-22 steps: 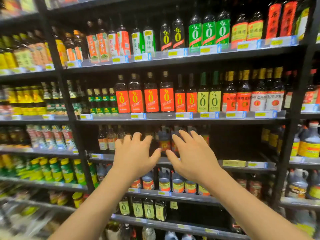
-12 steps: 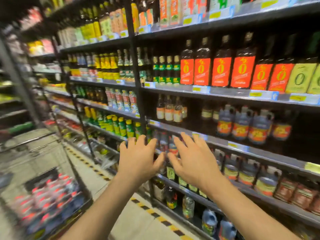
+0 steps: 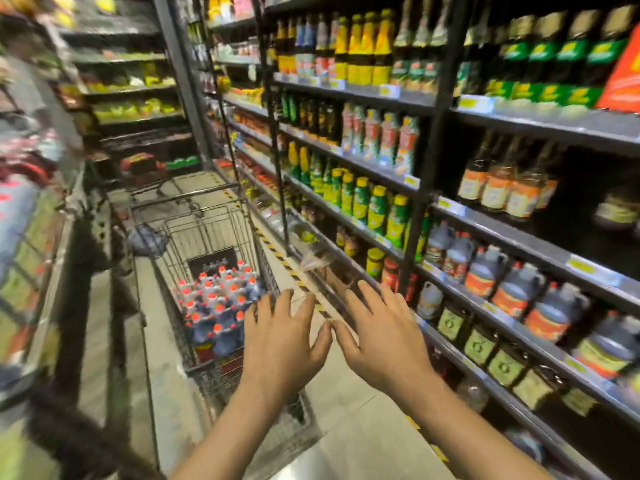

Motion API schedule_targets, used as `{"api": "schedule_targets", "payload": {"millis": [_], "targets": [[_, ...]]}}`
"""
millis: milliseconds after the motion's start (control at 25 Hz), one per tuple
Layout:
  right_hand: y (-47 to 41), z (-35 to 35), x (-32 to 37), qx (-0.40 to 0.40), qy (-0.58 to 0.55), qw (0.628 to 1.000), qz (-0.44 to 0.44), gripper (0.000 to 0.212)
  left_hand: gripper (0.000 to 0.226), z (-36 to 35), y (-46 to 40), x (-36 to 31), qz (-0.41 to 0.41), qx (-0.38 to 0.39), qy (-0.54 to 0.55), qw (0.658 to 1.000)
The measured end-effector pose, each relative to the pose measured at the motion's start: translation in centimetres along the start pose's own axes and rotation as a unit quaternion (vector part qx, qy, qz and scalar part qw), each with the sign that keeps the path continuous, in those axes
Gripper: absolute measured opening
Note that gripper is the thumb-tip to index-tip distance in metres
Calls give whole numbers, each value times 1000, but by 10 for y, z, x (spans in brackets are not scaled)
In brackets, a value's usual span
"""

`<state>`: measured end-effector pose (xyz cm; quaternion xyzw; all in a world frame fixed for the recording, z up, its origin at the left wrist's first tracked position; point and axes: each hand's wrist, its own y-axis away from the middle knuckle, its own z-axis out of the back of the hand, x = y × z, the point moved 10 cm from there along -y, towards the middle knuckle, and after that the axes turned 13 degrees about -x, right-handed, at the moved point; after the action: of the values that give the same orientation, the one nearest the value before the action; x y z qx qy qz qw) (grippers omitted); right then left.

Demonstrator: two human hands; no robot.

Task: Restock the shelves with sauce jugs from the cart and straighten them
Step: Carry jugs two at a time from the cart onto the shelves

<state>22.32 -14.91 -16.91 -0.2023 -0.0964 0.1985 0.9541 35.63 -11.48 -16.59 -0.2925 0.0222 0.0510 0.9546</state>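
Currently, both hands are raised in mid-air with nothing held.
Left hand: the left hand [image 3: 282, 344] is held palm down, fingers straight and spread; it grips nothing and touches nothing.
Right hand: the right hand [image 3: 382, 341] is held palm down, fingers straight and fanned; it holds nothing. Its thumb tip lies just beside the left thumb tip; whether the two touch cannot be told.
Cart: the wire cart [image 3: 207, 216] stands on the floor ahead and to the left of the left hand; in the view, the left fingertips overlap its near right rim, with no visible contact.
Sauce jugs in cart: the sauce jugs [image 3: 216, 306] with red-orange caps stand upright and packed closely in the cart basket, just left of and below the left hand's fingertips.
Shelves: the shelves [image 3: 519, 244] run along the right side of the right hand, in several dark tiers with yellow price tags on the front edges.
Shelved jugs: the grey handled jugs [image 3: 512, 289] with orange labels stand in a row on a tier to the right of the right hand, at about fingertip height and slightly above.
Green bottles: the green bottles with yellow caps [image 3: 360, 199] stand on a tier above and beyond the right hand.
Floor marking: the yellow-and-black striped line [image 3: 277, 251] runs along the shelf base, passing beneath the gap between the two hands.
Image quality: the left side of the aisle is blurred; its goods cannot be identified.
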Motion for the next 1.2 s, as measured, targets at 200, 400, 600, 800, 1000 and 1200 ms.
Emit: {"api": "schedule_targets", "payload": {"millis": [200,400,600,800,1000,1200], "targets": [[-32,-70,54,27,-14,999,25,64,58,-48,10,84,81,27,-6,996],[-58,-136,76,69,-25,996,52,63,59,-99,9,131,113,55,-28,992],[-99,-204,80,99,-56,990,81,64,60,-157,-11,161,141,91,-52,984],[-148,-271,76,140,-90,978,125,63,57,-213,-46,182,178,131,-78,972],[-186,-342,81,191,-110,958,185,63,57,-271,-70,202,200,175,-102,959],[-195,-400,107,247,-136,935,213,71,57,-314,-59,223,218,222,-104,945]]}}
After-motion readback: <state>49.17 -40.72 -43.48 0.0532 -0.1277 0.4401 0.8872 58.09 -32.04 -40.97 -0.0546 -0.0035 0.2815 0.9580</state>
